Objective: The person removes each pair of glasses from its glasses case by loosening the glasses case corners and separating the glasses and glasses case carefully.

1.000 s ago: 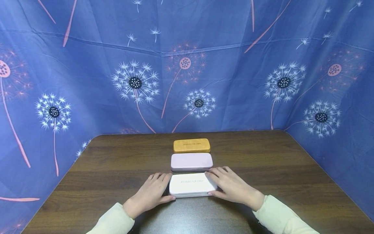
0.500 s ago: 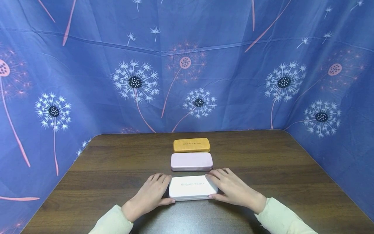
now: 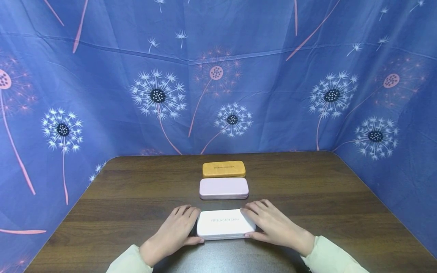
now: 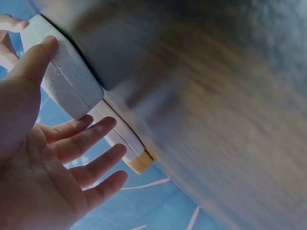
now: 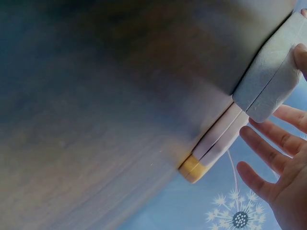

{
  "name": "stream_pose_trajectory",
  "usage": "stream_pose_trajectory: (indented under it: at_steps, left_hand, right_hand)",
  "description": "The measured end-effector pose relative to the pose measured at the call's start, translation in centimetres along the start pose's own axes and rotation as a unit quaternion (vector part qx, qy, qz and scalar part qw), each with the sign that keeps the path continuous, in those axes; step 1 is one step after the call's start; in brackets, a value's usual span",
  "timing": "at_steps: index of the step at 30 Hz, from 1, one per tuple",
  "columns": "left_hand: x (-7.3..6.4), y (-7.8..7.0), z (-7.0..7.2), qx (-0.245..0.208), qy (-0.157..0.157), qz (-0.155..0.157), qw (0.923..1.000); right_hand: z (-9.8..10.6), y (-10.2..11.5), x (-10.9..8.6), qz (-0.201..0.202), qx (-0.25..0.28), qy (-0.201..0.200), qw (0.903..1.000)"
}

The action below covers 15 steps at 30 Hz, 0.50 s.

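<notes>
A white glasses case (image 3: 226, 226) with printed lettering lies closed on the table near the person. My left hand (image 3: 173, 232) grips its left end, the thumb (image 4: 42, 55) on the front side and a fingertip at the far corner. The other left fingers spread loosely past it in the left wrist view. At the opposite end, my right hand (image 3: 275, 228) holds the case in the same way between thumb and index finger. Behind it lies a lilac glasses case (image 3: 224, 188), apart from both hands. A mustard-yellow glasses case (image 3: 224, 169) sits just beyond that one.
The dark wooden table (image 3: 136, 189) has bare surface on both sides of the cases. A blue curtain (image 3: 273, 94) with dandelion prints hangs behind the table and along its left and right sides.
Both hands have drawn the white glasses case toward the person, widening the gap to the lilac case. The lilac and yellow cases have stayed in place.
</notes>
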<state>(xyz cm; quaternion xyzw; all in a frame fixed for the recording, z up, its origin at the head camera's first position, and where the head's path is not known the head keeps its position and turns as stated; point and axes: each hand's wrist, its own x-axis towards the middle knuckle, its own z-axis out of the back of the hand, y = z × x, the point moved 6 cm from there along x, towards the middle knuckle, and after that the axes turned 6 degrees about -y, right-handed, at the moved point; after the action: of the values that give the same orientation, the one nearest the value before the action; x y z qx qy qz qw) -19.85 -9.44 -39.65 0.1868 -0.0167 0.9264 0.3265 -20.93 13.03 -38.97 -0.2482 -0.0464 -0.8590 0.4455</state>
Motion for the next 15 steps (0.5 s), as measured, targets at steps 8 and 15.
stream_pose_trajectory:
  at_steps: [8, 15]
  left_hand:
    - [-0.14, -0.10, 0.01, -0.015, 0.017, 0.008, 0.9997]
    - [-0.27, 0.05, -0.10, -0.049, 0.023, 0.020, 0.9983]
  right_hand:
    - [0.12, 0.31, -0.15, 0.006, -0.006, -0.010, 0.9999]
    - [-0.07, 0.15, -0.25, -0.009, 0.007, 0.005, 0.9999]
